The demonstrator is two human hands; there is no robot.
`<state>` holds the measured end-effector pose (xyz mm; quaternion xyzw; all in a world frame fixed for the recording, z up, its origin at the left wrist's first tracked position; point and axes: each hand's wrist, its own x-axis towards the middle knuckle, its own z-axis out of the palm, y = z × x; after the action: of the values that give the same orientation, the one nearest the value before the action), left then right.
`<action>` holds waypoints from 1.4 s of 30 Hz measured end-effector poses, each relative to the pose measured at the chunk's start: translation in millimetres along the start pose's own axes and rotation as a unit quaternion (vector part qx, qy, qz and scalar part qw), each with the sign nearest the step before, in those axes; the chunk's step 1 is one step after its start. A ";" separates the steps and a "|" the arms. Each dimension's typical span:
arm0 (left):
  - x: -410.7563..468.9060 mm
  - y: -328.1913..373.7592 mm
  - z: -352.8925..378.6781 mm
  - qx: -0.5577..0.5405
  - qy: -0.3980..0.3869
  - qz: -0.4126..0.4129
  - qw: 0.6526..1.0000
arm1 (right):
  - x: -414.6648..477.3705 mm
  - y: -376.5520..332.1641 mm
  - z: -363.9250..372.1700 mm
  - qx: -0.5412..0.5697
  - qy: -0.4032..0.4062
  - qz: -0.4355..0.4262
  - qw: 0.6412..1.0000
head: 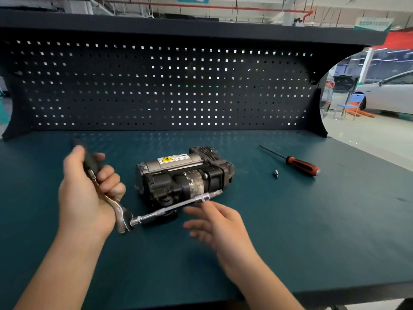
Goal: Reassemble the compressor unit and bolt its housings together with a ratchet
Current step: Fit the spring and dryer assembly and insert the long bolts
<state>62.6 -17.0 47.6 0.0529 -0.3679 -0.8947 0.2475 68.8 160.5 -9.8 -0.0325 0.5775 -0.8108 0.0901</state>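
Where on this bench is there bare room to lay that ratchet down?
Bare mat lies right of the right hand, in front of the screwdriver and small bit. Another strip runs between the compressor and the pegboard. Crowded: in front of the compressor, where the left hand holds the ratchet.

A screwdriver point(290, 160) with a red-and-black handle lies on the dark teal bench top point(312, 220), its shaft pointing away to the back left. Just beside it, on the near left of the handle, lies a small metal bit point(276, 174). A black pegboard point(156, 86) stands along the back of the bench under a dark shelf point(178, 25) — light shows through its square holes. Past the right end, a pale car point(391, 95) is parked on a glossy floor, a blue chair point(349, 105) near its wheel.
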 end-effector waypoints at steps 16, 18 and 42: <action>3.0 6.5 16.4 0.119 -0.061 0.113 0.985 | 40.0 -8.9 22.0 0.012 0.042 0.007 0.999; 3.5 5.5 19.7 0.131 -0.076 0.127 0.980 | 42.6 -10.2 21.6 -0.002 0.047 0.007 0.999; 15.3 -1.2 15.4 0.144 -0.195 0.122 0.963 | 53.0 -17.0 -18.2 -0.287 0.213 -0.244 0.902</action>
<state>44.5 -13.9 59.3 -0.1326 -0.5377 -0.7884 0.2679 12.1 173.1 -2.5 -0.0232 0.7646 -0.5941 -0.2488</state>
